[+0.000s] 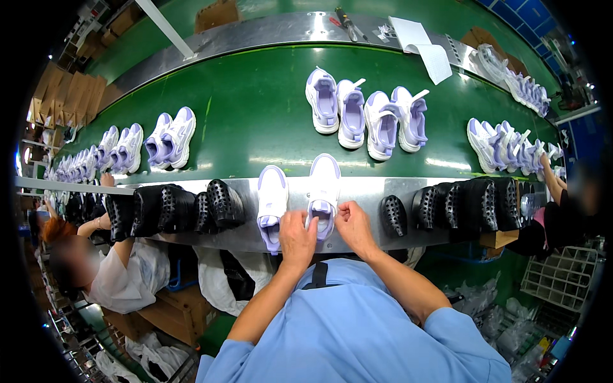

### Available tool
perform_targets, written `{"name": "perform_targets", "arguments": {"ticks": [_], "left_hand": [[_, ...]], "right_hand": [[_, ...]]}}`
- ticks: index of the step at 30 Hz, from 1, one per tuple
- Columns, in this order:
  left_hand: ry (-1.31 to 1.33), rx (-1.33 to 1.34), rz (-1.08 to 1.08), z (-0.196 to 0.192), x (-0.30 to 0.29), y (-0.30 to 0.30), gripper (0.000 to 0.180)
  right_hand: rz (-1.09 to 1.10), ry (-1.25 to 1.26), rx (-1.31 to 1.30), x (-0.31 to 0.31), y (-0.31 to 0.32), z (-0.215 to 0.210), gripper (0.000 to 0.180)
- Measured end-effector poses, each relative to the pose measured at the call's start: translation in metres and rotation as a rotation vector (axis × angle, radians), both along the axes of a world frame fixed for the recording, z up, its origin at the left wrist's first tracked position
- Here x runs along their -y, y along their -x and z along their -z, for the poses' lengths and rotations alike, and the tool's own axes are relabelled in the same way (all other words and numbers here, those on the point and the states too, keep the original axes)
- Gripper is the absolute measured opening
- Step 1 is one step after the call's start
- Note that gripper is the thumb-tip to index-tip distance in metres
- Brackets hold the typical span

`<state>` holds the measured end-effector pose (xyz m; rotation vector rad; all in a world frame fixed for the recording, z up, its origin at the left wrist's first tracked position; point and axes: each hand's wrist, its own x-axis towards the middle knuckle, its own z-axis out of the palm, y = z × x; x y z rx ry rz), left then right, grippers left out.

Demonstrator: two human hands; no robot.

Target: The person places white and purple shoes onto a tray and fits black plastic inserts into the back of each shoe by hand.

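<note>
A glossy green belt [249,115] runs between metal ledges [268,33] above a green floor [218,329].

On the near ledge [377,186] of our counter [255,115], we have a left sneaker [272,185] and a right sneaker [324,182] side by side. Our left hand [297,237] sits between their heel ends, our right hand [355,226] just right of the right sneaker. Left-side forms [220,203] line the ledge, as do right-side forms [394,216]. Farther across stand four sneakers [382,131], between a left row [179,137] and a right row [483,143]. Beyond, we see a screwdriver [346,24] left of paper [434,60].
</note>
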<state>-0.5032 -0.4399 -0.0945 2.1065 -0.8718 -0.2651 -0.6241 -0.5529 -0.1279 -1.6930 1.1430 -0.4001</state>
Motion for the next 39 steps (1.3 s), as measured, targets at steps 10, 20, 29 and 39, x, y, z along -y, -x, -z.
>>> {"name": "perform_targets", "arguments": {"ticks": [10,20,29,39], "left_hand": [[0.000,-0.071,0.131,0.019,0.010,-0.016,0.027],[-0.311,0.174,0.396,-0.019,-0.089,-0.018,0.043],[-0.396,0.080,0.472,-0.022,-0.065,-0.003,0.037],[-0.451,0.310,0.302,-0.024,0.032,-0.061,0.026]], "right_hand": [[-0.112,0.335,-0.097,-0.021,0.001,0.000,0.022],[-0.148,0.398,-0.126,-0.027,0.001,-0.014,0.026],[-0.356,0.320,-0.161,-0.019,-0.003,-0.004,0.026],[-0.227,0.722,-0.493,0.158,0.035,-0.049,0.069]]}}
